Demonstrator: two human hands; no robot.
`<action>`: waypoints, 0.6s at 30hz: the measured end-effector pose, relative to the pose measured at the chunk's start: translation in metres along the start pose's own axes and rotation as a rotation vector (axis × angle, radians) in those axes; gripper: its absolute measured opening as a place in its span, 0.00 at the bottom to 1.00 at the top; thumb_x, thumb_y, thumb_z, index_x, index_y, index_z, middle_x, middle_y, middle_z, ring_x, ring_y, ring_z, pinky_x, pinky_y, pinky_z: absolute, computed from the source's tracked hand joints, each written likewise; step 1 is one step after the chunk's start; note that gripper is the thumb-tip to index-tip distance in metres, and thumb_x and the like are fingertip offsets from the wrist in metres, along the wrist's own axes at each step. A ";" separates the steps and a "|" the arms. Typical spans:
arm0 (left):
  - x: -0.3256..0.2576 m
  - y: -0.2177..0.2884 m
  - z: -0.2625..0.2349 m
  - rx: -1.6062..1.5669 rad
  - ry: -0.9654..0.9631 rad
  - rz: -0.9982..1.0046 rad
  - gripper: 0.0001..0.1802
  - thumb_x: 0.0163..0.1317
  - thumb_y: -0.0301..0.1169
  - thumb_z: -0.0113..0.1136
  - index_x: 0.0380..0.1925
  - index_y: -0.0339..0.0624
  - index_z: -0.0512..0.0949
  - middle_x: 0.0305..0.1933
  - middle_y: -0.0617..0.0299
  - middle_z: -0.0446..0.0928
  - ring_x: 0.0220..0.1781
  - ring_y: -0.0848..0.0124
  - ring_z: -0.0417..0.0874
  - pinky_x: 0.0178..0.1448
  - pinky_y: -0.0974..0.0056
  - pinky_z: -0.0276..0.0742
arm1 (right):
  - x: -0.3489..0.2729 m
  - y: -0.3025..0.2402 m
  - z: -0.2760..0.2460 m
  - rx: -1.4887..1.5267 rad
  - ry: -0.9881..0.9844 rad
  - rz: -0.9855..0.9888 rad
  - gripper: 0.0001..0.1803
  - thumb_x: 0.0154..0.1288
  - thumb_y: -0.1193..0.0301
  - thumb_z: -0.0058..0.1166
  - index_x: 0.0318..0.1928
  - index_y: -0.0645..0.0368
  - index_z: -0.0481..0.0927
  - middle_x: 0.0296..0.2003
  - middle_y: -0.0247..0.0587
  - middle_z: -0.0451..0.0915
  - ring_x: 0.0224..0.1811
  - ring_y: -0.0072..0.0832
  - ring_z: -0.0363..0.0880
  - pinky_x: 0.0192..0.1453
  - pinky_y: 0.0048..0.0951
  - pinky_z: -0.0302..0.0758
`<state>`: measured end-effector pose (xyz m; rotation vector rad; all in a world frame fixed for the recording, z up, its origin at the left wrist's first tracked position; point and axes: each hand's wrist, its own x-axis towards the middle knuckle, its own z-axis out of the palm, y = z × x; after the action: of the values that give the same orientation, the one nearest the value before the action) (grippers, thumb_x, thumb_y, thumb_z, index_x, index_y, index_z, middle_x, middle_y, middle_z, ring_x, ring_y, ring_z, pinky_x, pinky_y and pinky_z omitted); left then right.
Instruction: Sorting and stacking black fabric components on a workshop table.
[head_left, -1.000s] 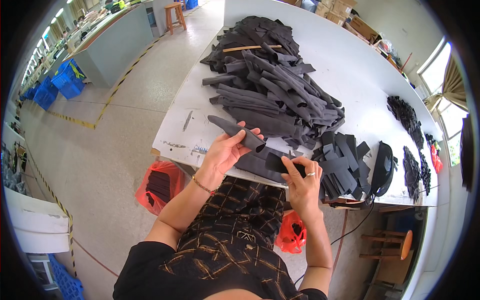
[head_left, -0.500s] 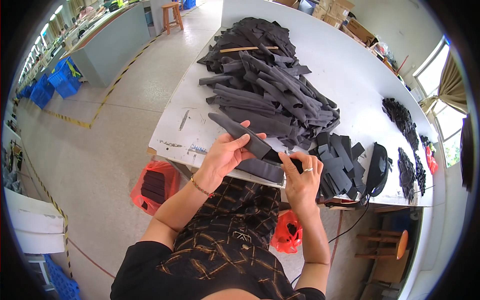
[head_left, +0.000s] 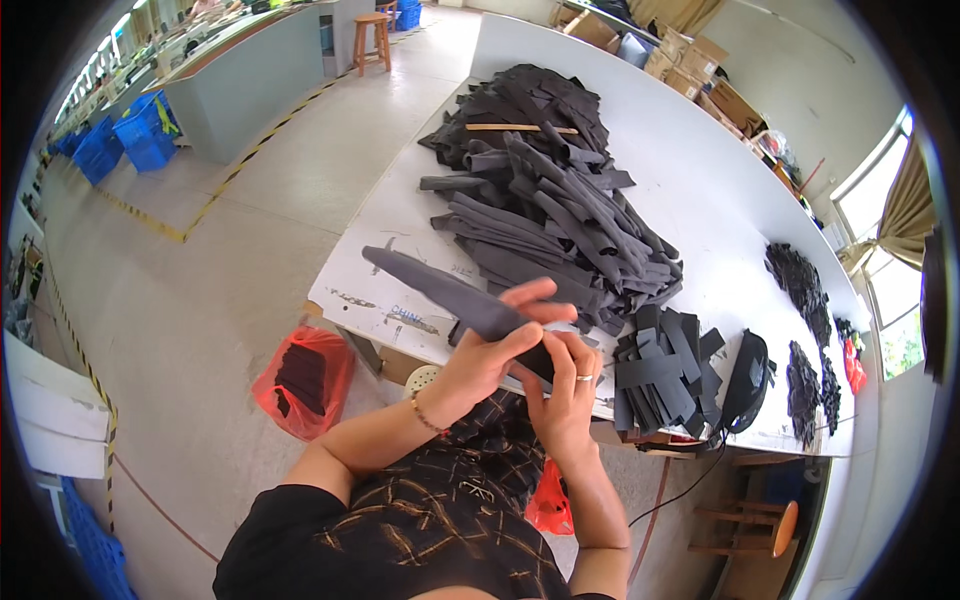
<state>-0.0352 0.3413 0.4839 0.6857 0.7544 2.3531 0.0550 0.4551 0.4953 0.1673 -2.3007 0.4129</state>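
- Dark grey tapered fabric sleeve: in the air over the near edge of the scuffed white worktable, narrow tip pointing left.
- Left hand: thumb clamped on sleeve's wide end, fingers spread.
- Right hand: thumb and fingertips together on flat black piece at that end; can't tell if piece is inside sleeve.
- Risk: sleeve could twist or slip, as one thumb seems to do most of the holding; piece could crease or snag if it meets the opening crooked.
- Left of table: blue plastic crates, well apart; translucent red plastic bag with dark contents, just beside.
- On table: heaped dark grey fabric pieces, thin wooden stick across them; loose dark flat strips; black domed object, kind unclear.
- Right of table: window, tied tan curtain.
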 end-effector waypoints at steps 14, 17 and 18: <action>0.005 -0.002 -0.017 -0.123 0.126 0.024 0.14 0.75 0.38 0.47 0.48 0.41 0.75 0.44 0.54 0.82 0.65 0.56 0.74 0.69 0.52 0.67 | 0.006 0.003 0.011 0.092 -0.187 -0.033 0.22 0.48 0.84 0.63 0.46 0.63 0.72 0.46 0.51 0.72 0.40 0.47 0.72 0.45 0.44 0.71; 0.009 0.003 -0.025 -0.136 0.171 0.029 0.14 0.75 0.38 0.47 0.46 0.40 0.76 0.44 0.53 0.82 0.62 0.58 0.77 0.67 0.54 0.70 | 0.008 -0.001 0.009 0.025 -0.239 -0.036 0.22 0.49 0.83 0.63 0.45 0.63 0.72 0.45 0.51 0.72 0.40 0.46 0.72 0.44 0.44 0.71; 0.009 0.003 -0.026 -0.113 0.166 0.069 0.14 0.75 0.37 0.47 0.45 0.38 0.76 0.45 0.52 0.82 0.58 0.59 0.79 0.65 0.56 0.73 | 0.007 -0.001 0.011 0.041 -0.210 -0.050 0.22 0.49 0.82 0.63 0.45 0.63 0.72 0.45 0.50 0.72 0.40 0.46 0.72 0.44 0.44 0.71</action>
<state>-0.0586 0.3356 0.4697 0.4801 0.6703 2.5173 0.0429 0.4503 0.4941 0.3011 -2.4890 0.4348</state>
